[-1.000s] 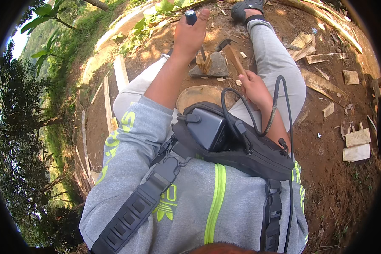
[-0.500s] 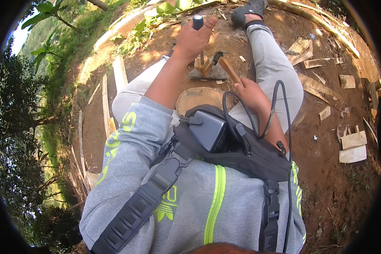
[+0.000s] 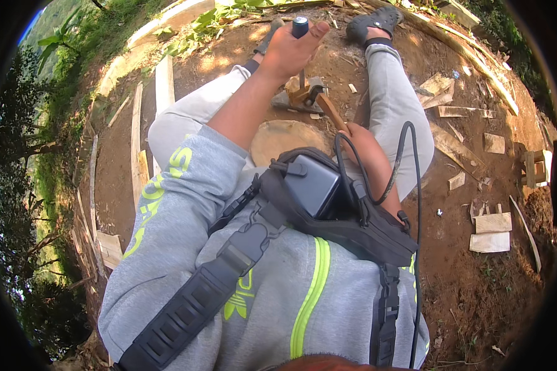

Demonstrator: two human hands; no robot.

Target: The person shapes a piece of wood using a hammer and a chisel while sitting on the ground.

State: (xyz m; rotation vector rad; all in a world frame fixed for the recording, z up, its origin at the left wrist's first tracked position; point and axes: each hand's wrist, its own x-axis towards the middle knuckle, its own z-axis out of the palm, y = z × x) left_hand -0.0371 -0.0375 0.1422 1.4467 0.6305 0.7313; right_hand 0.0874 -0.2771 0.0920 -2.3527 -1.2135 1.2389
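My left hand [image 3: 289, 54] is closed around the dark handle [image 3: 300, 25] of an upright tool with a thin metal shaft. Whether it is a chisel or a screwdriver I cannot tell. Its shaft runs down to a small yellowish piece of wood [image 3: 299, 96], which rests on a grey slab [image 3: 283, 101]. In my right hand [image 3: 362, 143] is a hammer [image 3: 333, 114], gripped by its wooden handle. The dark hammer head is beside the wood, close to the shaft; contact is unclear. Between my legs, nearer to me, sits a round cut log [image 3: 284, 142].
Wood offcuts [image 3: 490, 232] and boards [image 3: 455, 148] lie on the brown soil to the right. Long planks [image 3: 136, 136] lie at the left. A black cable [image 3: 418, 185] loops near my right arm from a black waist bag [image 3: 353, 232]. Leafy branches [image 3: 220, 18] lie ahead.
The hammer head has come down toward the wood and slab. My left hand keeps its hold on the upright tool. The whole view has shifted slightly.
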